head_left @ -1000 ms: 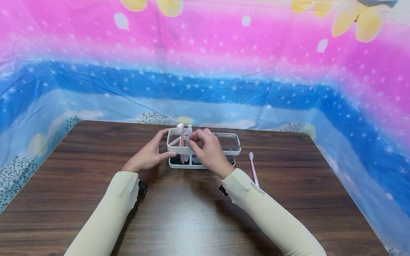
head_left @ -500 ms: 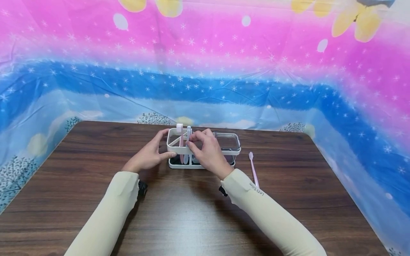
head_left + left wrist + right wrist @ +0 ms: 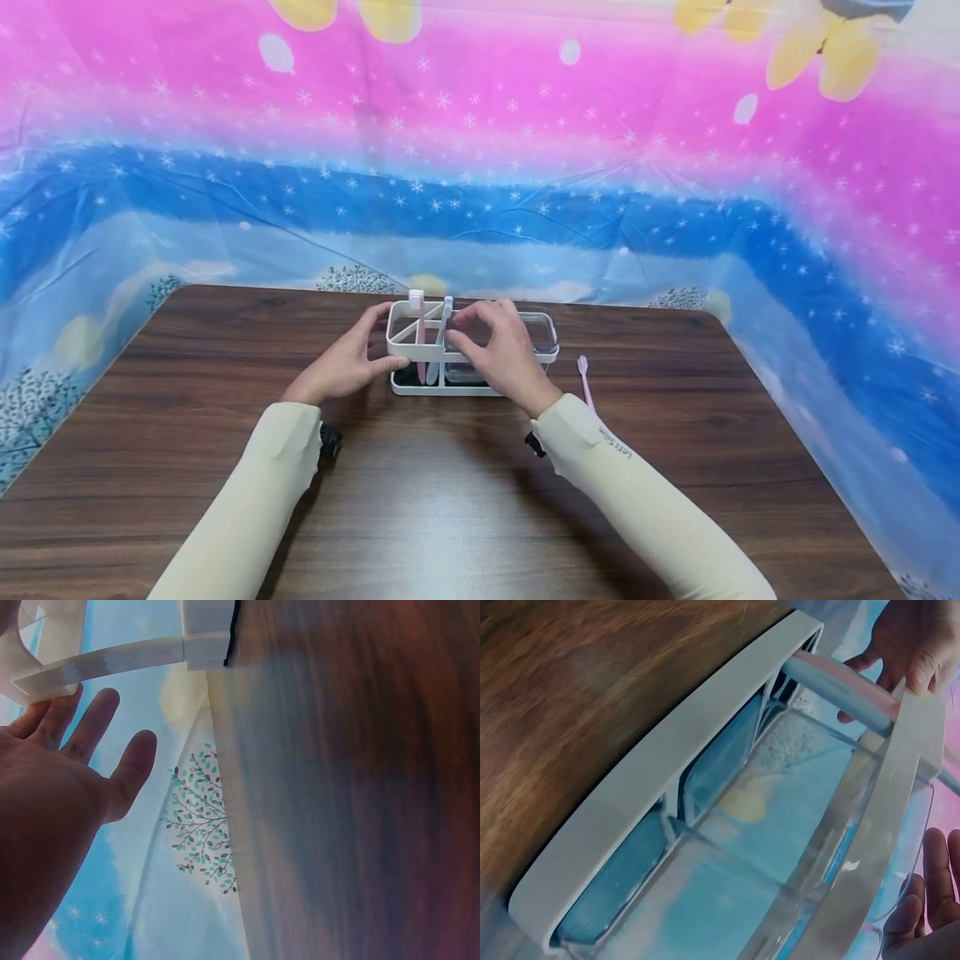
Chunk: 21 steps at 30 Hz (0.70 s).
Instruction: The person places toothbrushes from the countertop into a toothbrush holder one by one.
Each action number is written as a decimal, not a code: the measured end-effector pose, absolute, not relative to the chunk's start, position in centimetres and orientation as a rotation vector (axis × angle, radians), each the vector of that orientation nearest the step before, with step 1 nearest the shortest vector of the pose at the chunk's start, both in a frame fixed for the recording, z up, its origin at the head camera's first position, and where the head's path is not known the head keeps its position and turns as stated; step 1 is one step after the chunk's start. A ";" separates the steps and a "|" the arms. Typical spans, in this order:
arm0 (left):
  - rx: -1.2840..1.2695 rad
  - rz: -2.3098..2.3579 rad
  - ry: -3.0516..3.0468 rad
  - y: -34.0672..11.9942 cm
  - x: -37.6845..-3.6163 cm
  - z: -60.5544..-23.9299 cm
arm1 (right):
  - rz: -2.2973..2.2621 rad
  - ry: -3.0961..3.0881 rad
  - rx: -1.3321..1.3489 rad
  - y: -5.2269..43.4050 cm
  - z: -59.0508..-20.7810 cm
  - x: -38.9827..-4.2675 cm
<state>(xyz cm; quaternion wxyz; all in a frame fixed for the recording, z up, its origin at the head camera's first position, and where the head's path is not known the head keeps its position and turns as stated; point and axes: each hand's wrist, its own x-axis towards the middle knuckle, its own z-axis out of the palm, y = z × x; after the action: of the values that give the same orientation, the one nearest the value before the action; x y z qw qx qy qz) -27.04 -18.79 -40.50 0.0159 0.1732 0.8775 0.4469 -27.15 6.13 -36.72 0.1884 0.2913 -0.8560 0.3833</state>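
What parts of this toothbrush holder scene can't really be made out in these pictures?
- Head view: the right hand covers the middle of the white holder, hiding what its fingers touch.
- Head view: the lower handles of the pink toothbrush and blue toothbrush are hidden behind the holder's wall.
- Head view: the loose pink toothbrush on the table is partly hidden by the right sleeve.
- Left wrist view: the left hand is cut off; the holder is blurred.
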 end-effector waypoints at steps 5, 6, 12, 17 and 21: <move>0.531 1.379 2.742 -18.7 -27.0 -40.5 | 1.091 -2.401 0.807 6.8 -36.8 -27.2; 0.529 1.377 2.744 -18.7 -27.1 -40.5 | 1.092 -2.401 0.800 7.0 -36.8 -27.3; 0.521 1.360 2.747 -18.8 -27.1 -40.4 | 1.066 -2.394 0.784 7.9 -36.7 -27.4; 0.523 1.364 2.739 -18.8 -27.1 -40.4 | 1.029 -2.383 0.771 9.0 -36.6 -27.5; 0.533 1.368 2.739 -18.8 -27.1 -40.3 | 1.017 -2.385 0.746 10.2 -36.5 -27.6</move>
<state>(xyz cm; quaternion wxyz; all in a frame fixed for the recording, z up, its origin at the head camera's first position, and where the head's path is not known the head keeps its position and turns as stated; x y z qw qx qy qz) -27.10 -18.77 -40.27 0.0169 0.1714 0.8813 0.4401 -27.65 10.17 -36.50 0.2202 0.2696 -0.8623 0.3678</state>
